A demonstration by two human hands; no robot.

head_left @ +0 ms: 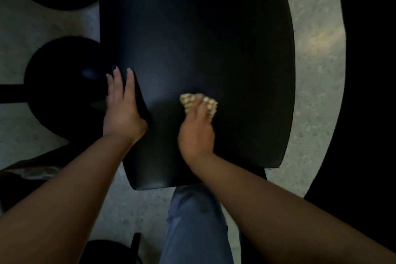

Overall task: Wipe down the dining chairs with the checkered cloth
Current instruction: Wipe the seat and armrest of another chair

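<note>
Pressing the bunched checkered cloth (pixel 198 103) onto the black chair seat (pixel 192 38), my right hand (pixel 196 133) had its fingers curled around it near the seat's front middle. My left hand (pixel 122 105) lay on the seat's left edge, fingers straight, holding nothing. My jeans-clad knee (pixel 192 210) stood just below the front edge.

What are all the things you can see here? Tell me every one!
chair seat: one, black, middle of view
checkered cloth: one, cream and tan, bunched on the seat
round stool: one, black, left of the seat
floor: grey speckled, around the chair
jeans leg: one, blue, below the seat
left hand: one, resting on the seat's left edge
right hand: one, gripping the cloth on the seat
</note>
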